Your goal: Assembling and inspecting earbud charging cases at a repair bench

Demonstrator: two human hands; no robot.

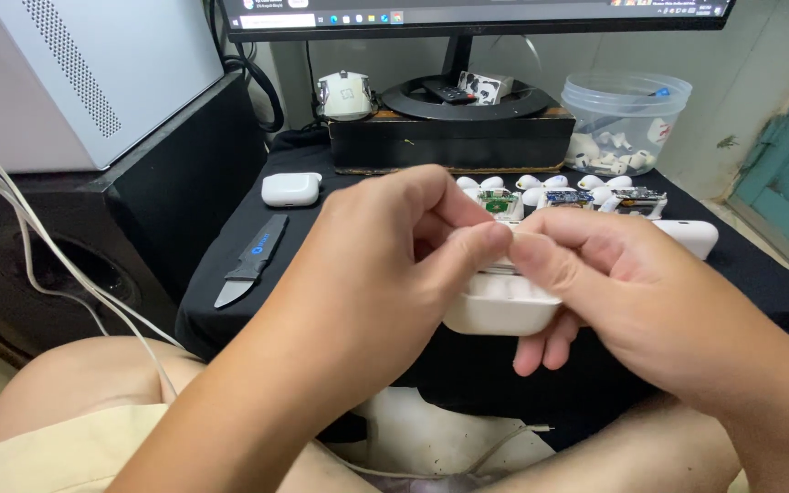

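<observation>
The clear plastic tub, upper right, holds white earbud parts. Both hands, left hand and right hand, grip a smooth white charging case at centre, fingers pinched closed on its top.

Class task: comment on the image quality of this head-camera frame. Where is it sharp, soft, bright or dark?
Head view: even, soft indoor light with no hard shadows; the left hand, right hand and white earbud case look fairly sharp; the monitor is cut off at the top edge; the black speaker loses detail in darkness.
</observation>
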